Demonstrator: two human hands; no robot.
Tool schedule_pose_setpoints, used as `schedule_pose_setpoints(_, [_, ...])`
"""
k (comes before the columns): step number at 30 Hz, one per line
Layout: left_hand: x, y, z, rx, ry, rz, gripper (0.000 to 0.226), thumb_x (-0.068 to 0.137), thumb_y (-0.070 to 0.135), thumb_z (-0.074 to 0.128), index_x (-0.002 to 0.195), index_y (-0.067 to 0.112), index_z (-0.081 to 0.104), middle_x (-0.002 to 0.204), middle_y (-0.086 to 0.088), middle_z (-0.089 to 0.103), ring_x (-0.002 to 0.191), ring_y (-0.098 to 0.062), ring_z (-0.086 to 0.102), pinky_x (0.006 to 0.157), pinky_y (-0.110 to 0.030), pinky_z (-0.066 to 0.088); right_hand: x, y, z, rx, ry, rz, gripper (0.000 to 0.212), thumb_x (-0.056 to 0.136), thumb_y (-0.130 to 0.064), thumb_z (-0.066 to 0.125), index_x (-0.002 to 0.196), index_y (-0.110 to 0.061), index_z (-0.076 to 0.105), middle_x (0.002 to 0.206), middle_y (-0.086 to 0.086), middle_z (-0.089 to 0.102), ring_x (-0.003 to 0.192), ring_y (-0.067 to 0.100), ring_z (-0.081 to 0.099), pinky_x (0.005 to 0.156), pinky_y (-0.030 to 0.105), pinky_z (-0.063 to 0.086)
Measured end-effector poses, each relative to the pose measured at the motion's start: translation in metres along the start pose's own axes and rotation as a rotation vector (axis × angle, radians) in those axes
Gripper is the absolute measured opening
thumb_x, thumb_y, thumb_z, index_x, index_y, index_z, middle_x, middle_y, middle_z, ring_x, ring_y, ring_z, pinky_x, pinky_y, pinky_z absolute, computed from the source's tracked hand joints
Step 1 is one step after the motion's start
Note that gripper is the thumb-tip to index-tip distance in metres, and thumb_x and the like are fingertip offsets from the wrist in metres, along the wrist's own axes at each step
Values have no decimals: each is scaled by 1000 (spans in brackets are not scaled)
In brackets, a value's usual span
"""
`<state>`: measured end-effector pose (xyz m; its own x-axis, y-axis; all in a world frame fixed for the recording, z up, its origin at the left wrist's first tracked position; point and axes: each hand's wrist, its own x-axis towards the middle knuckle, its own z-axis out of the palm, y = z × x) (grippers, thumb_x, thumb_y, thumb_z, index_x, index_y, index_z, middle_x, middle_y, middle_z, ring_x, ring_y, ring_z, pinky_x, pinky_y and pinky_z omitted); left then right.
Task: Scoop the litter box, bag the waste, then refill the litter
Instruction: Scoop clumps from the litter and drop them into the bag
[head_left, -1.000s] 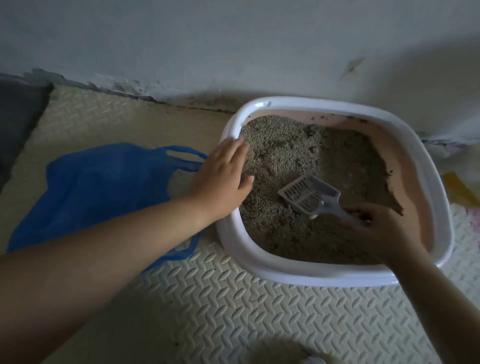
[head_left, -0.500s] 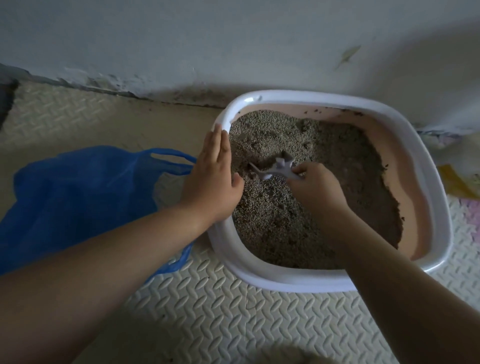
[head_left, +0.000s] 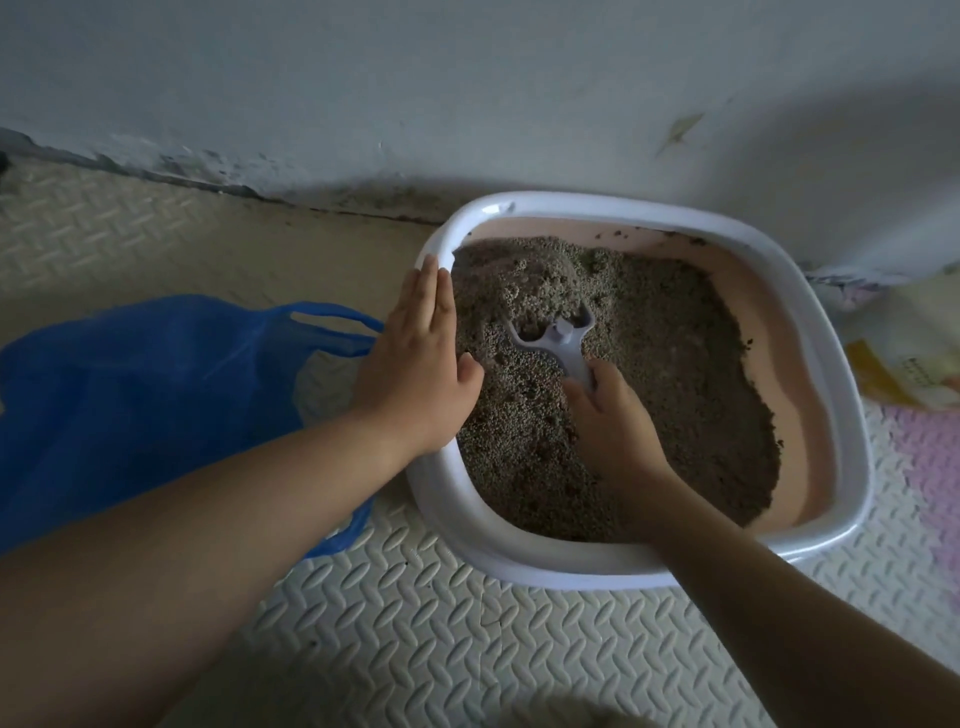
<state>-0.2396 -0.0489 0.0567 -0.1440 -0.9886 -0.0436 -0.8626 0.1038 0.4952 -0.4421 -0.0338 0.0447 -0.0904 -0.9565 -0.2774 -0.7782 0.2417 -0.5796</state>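
Note:
A white-rimmed litter box (head_left: 810, 322) with pink inner walls holds grey litter (head_left: 670, 374), piled higher at its far left. My right hand (head_left: 613, 426) grips the handle of a pale grey scoop (head_left: 558, 338), whose head is dug into the litter heap. My left hand (head_left: 421, 358) lies flat, fingers together, on the box's left rim. A blue plastic bag (head_left: 145, 395) lies on the floor left of the box, its handles pointing toward the box.
The box sits on a ribbed cream floor mat (head_left: 441, 639) against a pale wall (head_left: 467, 93). A yellow-and-white packet (head_left: 904, 348) lies right of the box, beside a pink mat piece (head_left: 930, 467).
My right hand carried the scoop from the box's right middle to the far left and pushed its head into the litter heap. My left hand flattened on the rim.

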Motion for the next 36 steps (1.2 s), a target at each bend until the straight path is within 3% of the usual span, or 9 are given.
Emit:
schedule_pose_setpoints(2, [0, -1, 0, -7, 0, 2, 75, 95, 30, 41, 151, 6, -2, 159, -8, -13, 147, -24, -4, 118, -34, 10, -12, 4, -13, 63, 16, -30, 13, 98, -32, 45, 99, -20, 50, 72, -2, 53, 57, 14, 48, 52, 40, 41])
schedule_pose_setpoints(10, [1, -2, 1, -21, 1, 18, 73, 94, 25, 40, 150, 3, 0, 159, -11, -10, 147, -24, -5, 120, -35, 6, -43, 16, -34, 90, 146, -75, 10, 96, -26, 51, 87, -22, 48, 61, -8, 45, 52, 2, 44, 50, 25, 32])
schedule_pose_setpoints(13, [0, -2, 2, -28, -5, 5, 73, 94, 26, 38, 151, 5, -3, 159, -8, -13, 147, -21, -8, 120, -36, 6, -53, 13, -33, 87, 141, -106, 2, 96, -24, 52, 94, -23, 53, 61, -8, 48, 51, 2, 45, 47, 20, 32])
schedule_pose_setpoints(20, [0, -2, 2, -36, -1, -2, 73, 93, 26, 38, 151, 6, -2, 159, -7, -13, 147, -20, -9, 120, -37, 10, -62, 12, -43, 115, 186, -83, 10, 94, -29, 53, 101, -26, 59, 62, -20, 55, 51, 3, 47, 48, 21, 32])
schedule_pose_setpoints(30, [-1, -1, 1, -28, 13, -4, 72, 94, 27, 39, 151, 7, -1, 160, -9, -10, 147, -24, -3, 119, -41, 17, -62, -7, -59, 157, 205, -133, 13, 92, -23, 56, 101, -32, 62, 62, -7, 57, 49, 7, 46, 46, 22, 35])
schedule_pose_setpoints(36, [-1, -1, 1, -33, 7, 1, 74, 94, 28, 41, 151, 6, -1, 160, -8, -11, 147, -22, -6, 119, -40, 15, -63, -16, -66, 152, 242, -160, 10, 91, -26, 57, 97, -32, 62, 68, 2, 62, 54, 16, 53, 50, 35, 42])
